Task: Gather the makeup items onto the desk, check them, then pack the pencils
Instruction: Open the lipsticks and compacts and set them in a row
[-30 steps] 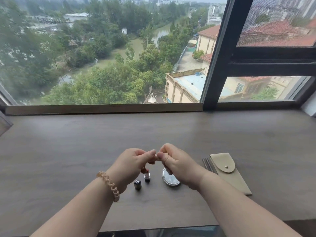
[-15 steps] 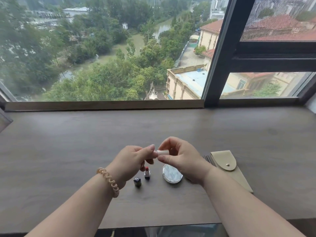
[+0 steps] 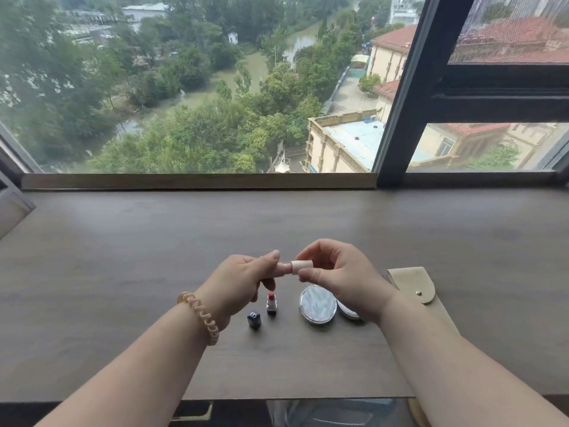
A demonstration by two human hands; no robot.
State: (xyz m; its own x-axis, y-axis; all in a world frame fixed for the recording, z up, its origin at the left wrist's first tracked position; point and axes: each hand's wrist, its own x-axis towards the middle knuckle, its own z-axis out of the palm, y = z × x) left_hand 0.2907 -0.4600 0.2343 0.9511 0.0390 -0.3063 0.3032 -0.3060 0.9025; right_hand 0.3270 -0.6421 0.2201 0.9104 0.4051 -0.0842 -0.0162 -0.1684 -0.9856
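Observation:
Both hands hold a small pale beige tube (image 3: pixel 300 267) just above the desk (image 3: pixel 123 272). My right hand (image 3: pixel 345 278) pinches its cap end between thumb and fingers. My left hand (image 3: pixel 243 280) grips the other end. Below them an uncapped red lipstick (image 3: pixel 271 302) stands upright, with its dark cap (image 3: pixel 254 319) beside it on the left. A round silver compact (image 3: pixel 318 305) lies open to the right, its second half (image 3: pixel 348 312) partly hidden under my right wrist. A beige snap pouch (image 3: pixel 415 288) lies at the right; the pencils are not visible.
The desk runs along a wide window with a dark frame post (image 3: pixel 397 118) at the right. The desk's front edge (image 3: pixel 295 399) is close to my body. A spiral hair tie (image 3: pixel 200 317) circles my left wrist.
My hands have drawn slightly apart and risen, and the beige tube now shows between them. The compact's second half has come into view.

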